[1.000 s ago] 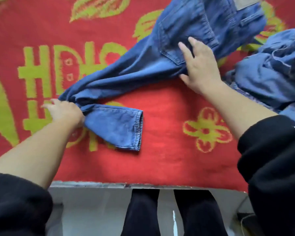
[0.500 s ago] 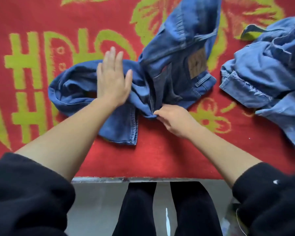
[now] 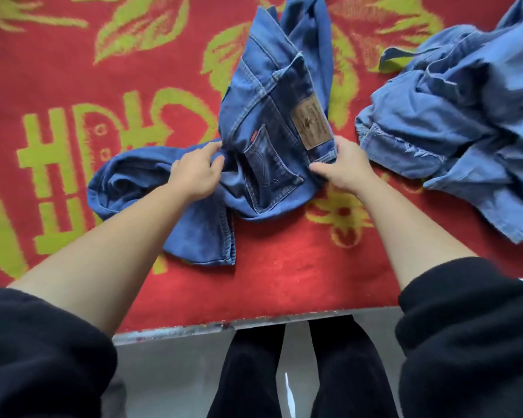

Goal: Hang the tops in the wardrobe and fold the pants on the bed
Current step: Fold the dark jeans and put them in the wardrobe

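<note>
A pair of dark blue jeans (image 3: 266, 122) lies bunched on the bed's red blanket (image 3: 284, 282), seat and brown waist patch facing up, legs folded back toward the left. My left hand (image 3: 195, 171) grips the denim at the left side of the seat, next to the back pocket. My right hand (image 3: 341, 168) pinches the waistband corner just under the brown patch. The jeans' upper part rises out of the top of the view.
A lighter blue denim garment (image 3: 465, 131) lies crumpled on the blanket to the right, close to my right hand. The bed's front edge (image 3: 224, 325) runs below my arms, with my dark-trousered legs and grey floor beneath it.
My left hand left the folded leg, where it lay flat, and now grips the seat. My right hand moved from the crotch fold to the waistband by the patch. The seat has shifted nearer.
</note>
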A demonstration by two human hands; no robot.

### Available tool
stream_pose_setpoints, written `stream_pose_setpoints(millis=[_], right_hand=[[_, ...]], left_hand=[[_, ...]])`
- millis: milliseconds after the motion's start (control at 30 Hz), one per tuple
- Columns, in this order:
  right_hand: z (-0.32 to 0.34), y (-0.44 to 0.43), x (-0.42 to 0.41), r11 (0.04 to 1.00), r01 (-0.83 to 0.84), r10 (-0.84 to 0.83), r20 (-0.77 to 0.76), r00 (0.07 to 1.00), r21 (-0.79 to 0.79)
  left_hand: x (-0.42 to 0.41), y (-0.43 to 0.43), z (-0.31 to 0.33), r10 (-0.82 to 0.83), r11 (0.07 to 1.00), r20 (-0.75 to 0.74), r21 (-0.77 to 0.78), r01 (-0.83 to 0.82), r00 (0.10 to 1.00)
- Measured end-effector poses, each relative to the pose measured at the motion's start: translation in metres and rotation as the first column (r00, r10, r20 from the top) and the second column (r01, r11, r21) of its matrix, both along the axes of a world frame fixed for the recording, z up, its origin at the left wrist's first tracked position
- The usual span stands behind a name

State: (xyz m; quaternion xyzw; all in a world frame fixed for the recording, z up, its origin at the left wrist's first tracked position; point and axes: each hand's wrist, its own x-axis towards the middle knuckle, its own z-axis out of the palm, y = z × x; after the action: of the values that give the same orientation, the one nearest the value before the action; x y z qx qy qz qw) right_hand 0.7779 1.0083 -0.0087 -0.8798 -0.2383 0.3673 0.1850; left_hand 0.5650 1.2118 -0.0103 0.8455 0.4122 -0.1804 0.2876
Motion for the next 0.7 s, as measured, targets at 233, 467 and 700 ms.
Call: stream_pose_setpoints(millis=[233, 467, 700], right_hand=[[0.019, -0.028, -0.078, 0.887, -0.462, 0.462, 0.032, 0.886, 0.001], [0.019, -0.060, -0.133, 0.687, -0.717, 0.720, -0.029, 0.694, -0.117], [0.013, -0.083, -0.136, 0.742, -0.668, 0.651, -0.171, 0.739, -0.058]], left_hand=[[0.096, 0.015, 0.057, 0.639, 0.768, 0.005, -0.061, -0.638, 0.769], [0.176, -0.055, 0.071, -0.184, 0.983, 0.375, 0.081, 0.166, 0.909], [0.095, -0.094, 0.010, -0.536, 0.821, -0.190, 0.110, 0.560, 0.823]])
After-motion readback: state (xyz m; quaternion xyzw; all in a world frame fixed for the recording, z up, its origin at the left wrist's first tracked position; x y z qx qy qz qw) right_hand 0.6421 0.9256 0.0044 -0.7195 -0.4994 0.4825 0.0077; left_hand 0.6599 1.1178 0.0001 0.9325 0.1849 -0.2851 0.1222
